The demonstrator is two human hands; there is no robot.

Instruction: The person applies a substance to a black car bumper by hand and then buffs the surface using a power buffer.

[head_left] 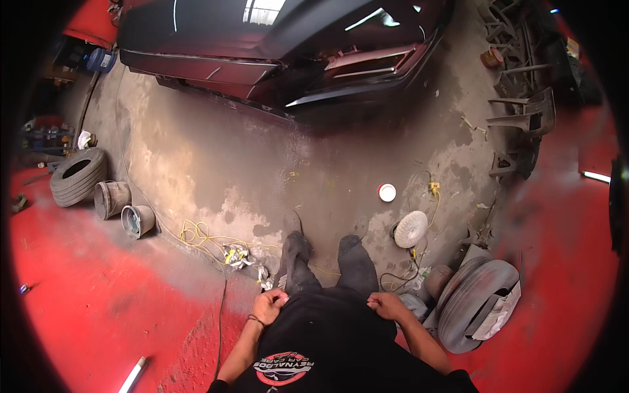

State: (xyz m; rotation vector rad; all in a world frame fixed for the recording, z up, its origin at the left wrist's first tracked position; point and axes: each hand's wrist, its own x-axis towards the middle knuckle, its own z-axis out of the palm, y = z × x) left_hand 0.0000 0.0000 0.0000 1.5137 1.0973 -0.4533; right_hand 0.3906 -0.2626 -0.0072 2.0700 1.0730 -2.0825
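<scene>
My left hand (pixel 269 306) is at my waist, its fingers closed in a pinch at the hem of my black shirt (pixel 327 337). On the other side my right hand (pixel 386 306) grips the same hem with curled fingers. Both hands are close to my body, and their palms are hidden. Ahead on the floor lies a buffing machine with a round white wool pad (pixel 411 229). A small white-topped tub with a red rim (pixel 387 192) stands just beyond it.
A dark car (pixel 282 52) stands ahead. Left are a tyre (pixel 80 177), two buckets (pixel 137 221) and a yellow cord (pixel 196 236) with crumpled paper (pixel 237 255). Right are tyres (pixel 478 304), a yellow plug connector (pixel 434 188) and dark car parts (pixel 524 114). A tube light (pixel 133 375) lies lower left.
</scene>
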